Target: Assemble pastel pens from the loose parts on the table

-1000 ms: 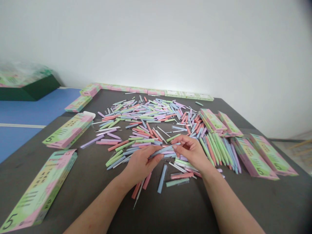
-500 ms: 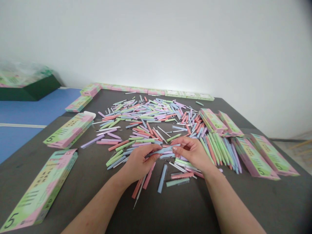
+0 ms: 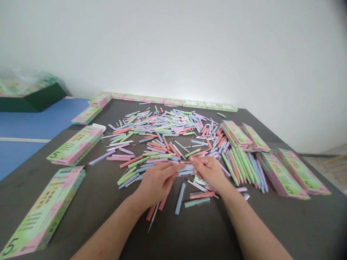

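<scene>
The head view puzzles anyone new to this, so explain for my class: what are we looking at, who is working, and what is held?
There is no robot here. A camera worn on a person's head looks down past their bare left hand and right hand. Every picture comes from it.

On the dark grey table lie many slim pastel pens, with thin white rods among them. Printed green-and-pink cardboard boxes stand or lie around the edges.

The fingertips come close together over the pens; whether they grip something small there is too unclear to tell.
</scene>
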Demonstrator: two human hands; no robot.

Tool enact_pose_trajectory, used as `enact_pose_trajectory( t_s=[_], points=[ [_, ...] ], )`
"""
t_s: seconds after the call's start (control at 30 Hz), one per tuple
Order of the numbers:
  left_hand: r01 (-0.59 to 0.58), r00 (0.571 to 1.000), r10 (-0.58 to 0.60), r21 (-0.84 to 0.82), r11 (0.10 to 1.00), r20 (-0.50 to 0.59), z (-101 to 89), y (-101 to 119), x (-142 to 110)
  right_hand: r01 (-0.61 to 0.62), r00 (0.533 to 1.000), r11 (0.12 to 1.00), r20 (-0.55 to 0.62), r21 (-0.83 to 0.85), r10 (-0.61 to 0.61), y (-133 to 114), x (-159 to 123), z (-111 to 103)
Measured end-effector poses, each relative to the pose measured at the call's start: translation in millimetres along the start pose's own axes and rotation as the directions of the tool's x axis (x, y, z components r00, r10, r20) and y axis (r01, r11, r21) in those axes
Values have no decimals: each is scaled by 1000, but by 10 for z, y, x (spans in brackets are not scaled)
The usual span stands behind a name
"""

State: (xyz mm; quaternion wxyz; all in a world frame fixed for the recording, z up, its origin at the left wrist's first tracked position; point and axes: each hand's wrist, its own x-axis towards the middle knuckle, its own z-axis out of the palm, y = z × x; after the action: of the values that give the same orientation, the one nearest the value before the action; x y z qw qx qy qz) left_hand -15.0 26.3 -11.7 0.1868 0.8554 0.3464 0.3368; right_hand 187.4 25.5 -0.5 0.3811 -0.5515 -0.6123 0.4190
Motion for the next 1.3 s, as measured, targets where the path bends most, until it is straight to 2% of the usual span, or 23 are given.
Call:
enact_pose_trajectory(
  t_s=[0.1,0.27,0.37,0.53,0.67,0.73,0.83,1.0,1.2,1.3],
  points=[
    [16,1000,-16,-28,999,-1,-11,6,8,6,1000,999,27,37,-7,-10,-2,-16],
    [57,998,-57,-35,998,-15,-5,-41,-6,98,986,969,111,229,-126,-50,-19,-125],
    [80,997,-81,-39,996,-11,1,-71,-13,113,989,972,74,205,-131,-52,-13,-170],
    [115,993,-115,-13,993,-9,26,-77,-26,67,996,984,46,165,-75,-34,5,-159],
    [159,987,-159,15,987,-18,52,-57,-45,121,990,990,62,77,-125,-21,3,-148],
    [127,992,-126,41,991,-19,55,-47,-48,134,987,991,84,9,-134,-4,1,-140],
    [64,998,-64,60,996,-14,41,-34,-37,93,992,995,92,-37,-89,12,0,-113],
    [45,999,-45,12,999,0,18,-26,-13,45,996,999,81,-22,-43,0,1,-78],
    [60,998,-61,-12,998,-9,30,-60,-28,109,983,976,129,191,-135,-40,-17,-126],
    [95,995,-95,-14,995,-5,35,-79,-34,140,979,972,119,189,-164,-66,-31,-145]
  ],
)
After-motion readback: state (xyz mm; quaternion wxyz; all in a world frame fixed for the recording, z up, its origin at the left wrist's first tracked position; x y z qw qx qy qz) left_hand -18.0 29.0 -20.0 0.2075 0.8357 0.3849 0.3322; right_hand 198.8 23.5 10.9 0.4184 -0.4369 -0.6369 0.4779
